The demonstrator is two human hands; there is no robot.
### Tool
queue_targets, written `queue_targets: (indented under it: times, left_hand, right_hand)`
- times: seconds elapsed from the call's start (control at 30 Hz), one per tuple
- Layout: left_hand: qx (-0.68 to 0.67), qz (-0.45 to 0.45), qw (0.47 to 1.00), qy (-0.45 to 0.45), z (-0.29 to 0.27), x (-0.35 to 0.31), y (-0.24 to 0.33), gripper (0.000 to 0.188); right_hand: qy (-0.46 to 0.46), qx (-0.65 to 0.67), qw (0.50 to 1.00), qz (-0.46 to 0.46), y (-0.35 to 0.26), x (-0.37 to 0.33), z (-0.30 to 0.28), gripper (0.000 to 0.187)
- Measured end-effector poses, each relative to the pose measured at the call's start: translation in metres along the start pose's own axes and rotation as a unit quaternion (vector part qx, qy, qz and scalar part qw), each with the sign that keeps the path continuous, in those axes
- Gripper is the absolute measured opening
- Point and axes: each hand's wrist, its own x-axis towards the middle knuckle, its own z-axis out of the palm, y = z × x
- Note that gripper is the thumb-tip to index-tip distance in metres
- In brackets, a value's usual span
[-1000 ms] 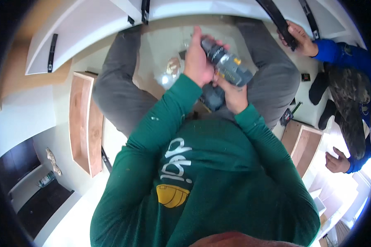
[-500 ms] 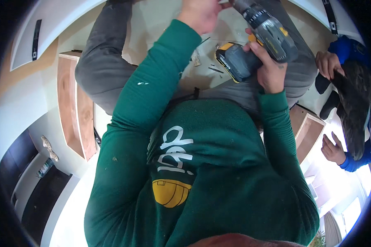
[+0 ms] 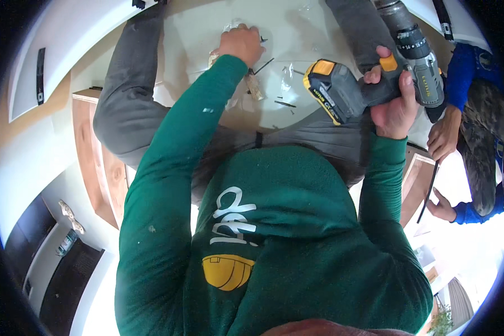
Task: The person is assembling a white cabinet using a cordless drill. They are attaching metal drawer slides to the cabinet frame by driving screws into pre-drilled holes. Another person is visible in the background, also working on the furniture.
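The cordless drill (image 3: 427, 78) has a hard grey-and-black plastic housing, a yellow trigger (image 3: 387, 62), a ribbed cylindrical chuck (image 3: 396, 18) and a blocky battery pack (image 3: 333, 92) with yellow corners. Between the seated person's legs, in smooth grey trousers (image 3: 126, 78), the pale, smooth floor (image 3: 288, 28) carries crinkled clear plastic (image 3: 287, 78), a small tan piece (image 3: 254, 88) and a slim dark piece (image 3: 285, 103). A wooden drawer box (image 3: 95, 162) with visible grain stands at left; above it, a white panel (image 3: 21, 84) bears a straight black rail (image 3: 40, 75). At right, a co-worker's hand (image 3: 445, 134) grips a thin black strip (image 3: 428, 190) near a second wooden box (image 3: 417, 176). The right hand (image 3: 392, 84) is clamped around the drill's handle, holding it above the right thigh, chuck toward the upper edge. The left hand (image 3: 241, 45) is lowered, back uppermost, over small items on the floor; its fingertips are hidden, so whether it is closed on anything cannot be determined.
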Motion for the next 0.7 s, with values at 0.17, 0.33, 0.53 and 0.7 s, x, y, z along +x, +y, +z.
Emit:
queue_targets:
  times: [0.17,0.33,0.53,0.7]
  left_hand:
    - [-0.059,0.038,0.993,-0.098,0.029,-0.017,0.019,0.033]
    - [-0.066,0.055,0.986,-0.146,0.024,-0.021,0.020,0.018]
    - [-0.451,-0.122,0.866,-0.176,-0.056,-0.012,0.016,0.023]
    - [-0.741,-0.180,0.641,-0.093,-0.129,-0.018,0.020,0.016]
  right_hand:
    - [-0.020,-0.016,1.000,-0.001,-0.007,-0.005,0.003,0.066]
    - [-0.040,0.010,0.999,0.008,-0.005,-0.004,0.008,0.075]
    - [0.001,0.113,0.991,0.071,0.003,-0.011,0.008,0.074]
    - [-0.022,0.126,0.982,0.139,0.010,-0.006,0.016,0.072]
